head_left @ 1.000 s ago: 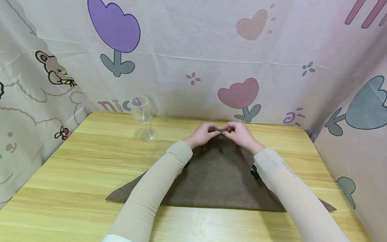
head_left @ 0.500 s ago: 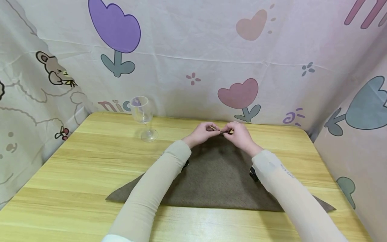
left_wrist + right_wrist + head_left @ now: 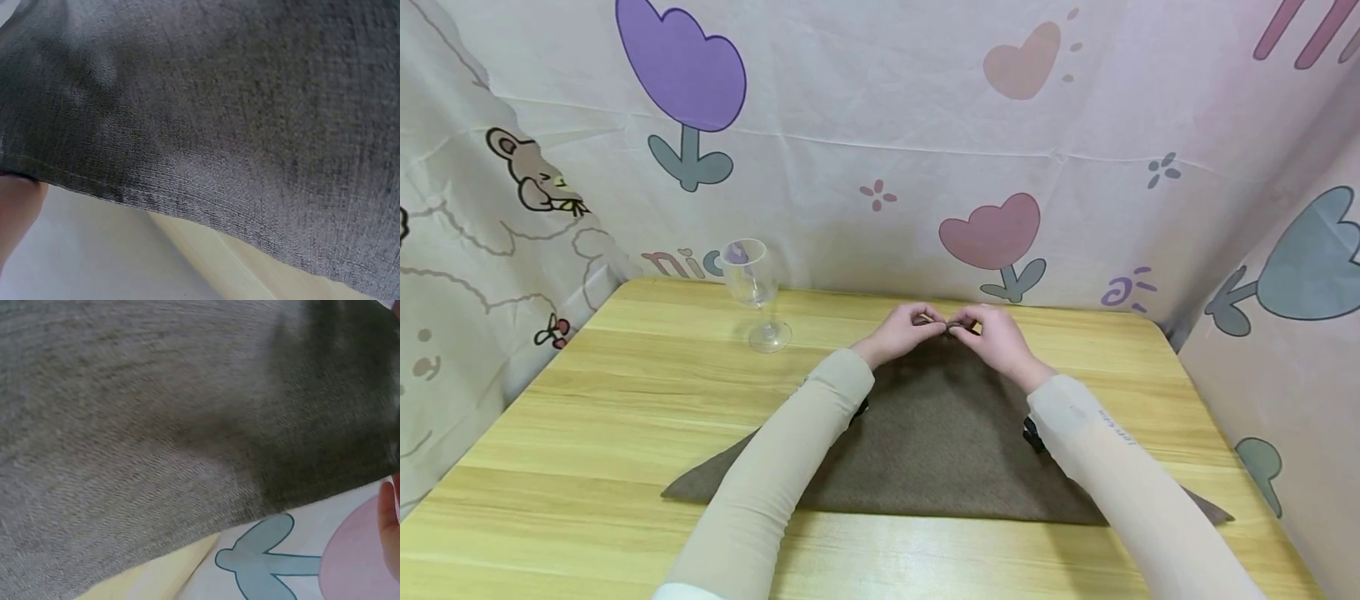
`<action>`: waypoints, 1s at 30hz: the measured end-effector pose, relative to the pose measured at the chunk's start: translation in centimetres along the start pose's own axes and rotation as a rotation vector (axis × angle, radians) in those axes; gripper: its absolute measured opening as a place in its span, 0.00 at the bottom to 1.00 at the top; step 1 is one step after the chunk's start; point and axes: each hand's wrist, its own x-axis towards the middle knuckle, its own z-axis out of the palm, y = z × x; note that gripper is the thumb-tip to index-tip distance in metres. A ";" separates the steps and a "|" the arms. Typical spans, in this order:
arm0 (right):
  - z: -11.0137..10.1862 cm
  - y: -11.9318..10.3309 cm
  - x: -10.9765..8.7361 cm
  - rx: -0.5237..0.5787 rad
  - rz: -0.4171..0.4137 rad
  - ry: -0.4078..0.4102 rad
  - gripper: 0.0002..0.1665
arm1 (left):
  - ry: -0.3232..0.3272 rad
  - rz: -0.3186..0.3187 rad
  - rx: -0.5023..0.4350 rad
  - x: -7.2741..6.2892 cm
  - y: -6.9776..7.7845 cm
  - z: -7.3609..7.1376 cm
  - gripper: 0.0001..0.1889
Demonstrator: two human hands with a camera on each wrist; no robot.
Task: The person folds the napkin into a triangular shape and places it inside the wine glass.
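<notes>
Forming a wide triangle, a brown woven cloth [image 3: 936, 442] lies on the pale yellow wood-grain surface [image 3: 625, 400], its far corner pinched by the left hand [image 3: 901, 332] and the right hand [image 3: 997, 337]. A clear stemmed glass [image 3: 753, 283] stands far left, before a white flower-printed curtain [image 3: 850, 92].

left-hand grip [image 3: 901, 336] and right-hand grip [image 3: 995, 336] pinch closer together at the far corner of a brown cloth napkin [image 3: 951, 433], less bunched fabric showing between them than a second earlier; the right cuff [image 3: 1060, 402] sits slightly lower.
</notes>
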 end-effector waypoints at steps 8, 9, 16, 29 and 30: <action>0.5 -0.2 -0.3 -0.066 -0.099 0.107 0.04 | -0.024 -0.030 -0.017 0.0 0.1 -0.3 0.13; 0.6 -0.2 -0.3 -0.064 -0.123 0.116 0.04 | -0.028 -0.039 -0.010 0.0 0.1 -0.3 0.13; 1.1 0.0 -0.5 -0.075 -0.218 0.161 0.08 | -0.105 -0.020 -0.017 -0.2 0.1 -0.5 0.14; 0.3 -0.1 -0.3 0.122 0.002 -0.102 0.14 | -0.075 0.040 0.052 0.0 -0.3 0.0 0.17; 0.1 0.0 -0.3 0.138 0.021 -0.128 0.16 | -0.073 0.036 0.060 0.0 -0.3 0.0 0.18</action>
